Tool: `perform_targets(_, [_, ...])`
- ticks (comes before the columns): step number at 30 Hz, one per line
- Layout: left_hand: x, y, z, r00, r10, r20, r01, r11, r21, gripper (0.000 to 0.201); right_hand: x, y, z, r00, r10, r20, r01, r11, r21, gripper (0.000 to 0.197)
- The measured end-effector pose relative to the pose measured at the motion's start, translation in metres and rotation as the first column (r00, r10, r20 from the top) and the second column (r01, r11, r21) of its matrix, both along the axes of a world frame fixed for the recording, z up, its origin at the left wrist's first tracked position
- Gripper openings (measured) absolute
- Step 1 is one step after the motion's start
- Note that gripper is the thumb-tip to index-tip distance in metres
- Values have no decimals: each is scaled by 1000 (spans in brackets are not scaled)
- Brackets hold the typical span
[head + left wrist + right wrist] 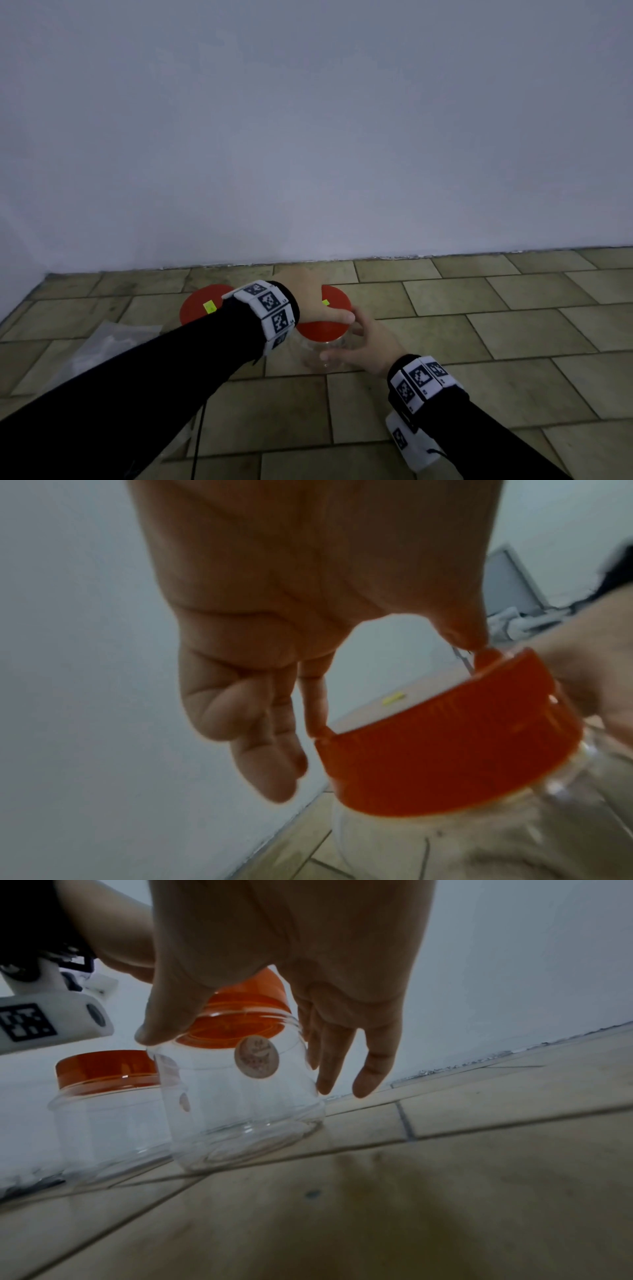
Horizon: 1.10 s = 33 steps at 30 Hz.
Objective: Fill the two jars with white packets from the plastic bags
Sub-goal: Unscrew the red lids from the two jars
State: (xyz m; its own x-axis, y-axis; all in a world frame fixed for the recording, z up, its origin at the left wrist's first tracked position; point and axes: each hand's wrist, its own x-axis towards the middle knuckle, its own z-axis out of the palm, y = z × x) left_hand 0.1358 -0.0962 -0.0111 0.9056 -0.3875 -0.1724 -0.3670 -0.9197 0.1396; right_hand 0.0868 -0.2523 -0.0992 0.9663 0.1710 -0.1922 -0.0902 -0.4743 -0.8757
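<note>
Two clear jars with orange-red lids stand on a tiled floor near a wall. My left hand reaches across over the right jar and pinches the rim of its lid between thumb and index finger. My right hand holds the same jar's body, thumb on the shoulder and fingers round the far side. That jar looks empty. The left jar stands alone with its lid on. A clear plastic bag lies to the left; its contents are hard to make out.
A pale wall rises just behind the jars, and a corner lies at the far left. Tiled floor stretches to the right and towards me. Marker bands wrap both wrists over black sleeves.
</note>
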Motion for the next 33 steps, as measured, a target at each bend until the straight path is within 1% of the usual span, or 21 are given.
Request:
perform_targets(2, [4,6,5,997,-47,-65,45,999,-24,79,0,0,0,1000,-3,5,3,1000,-11,102])
perform_targets(4, [8,12,5,971,-180,-155,171,983,-71,86,0,1,0,1000,-2,21,2,1000,-28,105])
perform_targets(5, [8,13,5,954,-246,-173,233,968,-92,89,0,1,0,1000,-2,28,3,999,-36,107])
perform_targets(7, [7,15,3,938,-308,-157,294,950,-104,88,0,1,0,1000,-5,29,6,999,-37,110])
perform_targets(8, [6,15,0,945,-296,-141,282,953,-113,87,0,1,-1,1000,-6,29,7,999,-35,110])
perform_targets(9, [6,15,-2,957,-257,-132,240,962,-130,86,0,1,-1,1000,-5,30,6,999,-33,110])
perform_targets(11, [4,9,-5,985,-126,-121,108,983,-147,84,0,1,-2,1000,-7,30,7,1000,-16,110])
perform_targets(13, [3,3,-6,996,-23,-84,14,995,-99,83,-1,2,-3,1000,-8,24,7,1000,14,107])
perform_targets(14, [3,2,-5,997,2,-75,-8,997,-73,82,-1,2,-4,1000,-8,21,7,1000,27,105])
perform_targets(16, [4,3,-1,994,-4,-106,-3,998,-65,83,-3,1,-4,1000,-8,22,7,999,40,104])
perform_targets(17, [4,5,2,989,-40,-146,29,997,-75,86,-3,1,-4,1000,-7,25,6,999,41,104])
perform_targets(19, [3,9,6,962,-169,-213,157,985,-72,93,-3,2,-4,1000,-11,27,10,1000,29,107])
perform_targets(21, [2,12,6,945,-257,-203,253,966,-46,93,-3,2,-4,999,-16,28,15,1000,18,109])
perform_targets(22, [2,13,4,947,-262,-186,257,965,-52,91,-3,2,-4,999,-16,29,16,1000,13,110])
perform_targets(26, [-1,12,2,979,-148,-138,130,983,-130,88,-4,2,-5,1000,-16,19,15,999,31,108])
perform_targets(31, [-7,8,-1,991,-54,-124,37,990,-136,86,-7,3,-5,1000,-14,12,14,1000,27,113])
perform_targets(33, [-11,6,-1,994,20,-103,-39,982,-186,80,-8,3,-5,1000,-23,2,23,999,31,113])
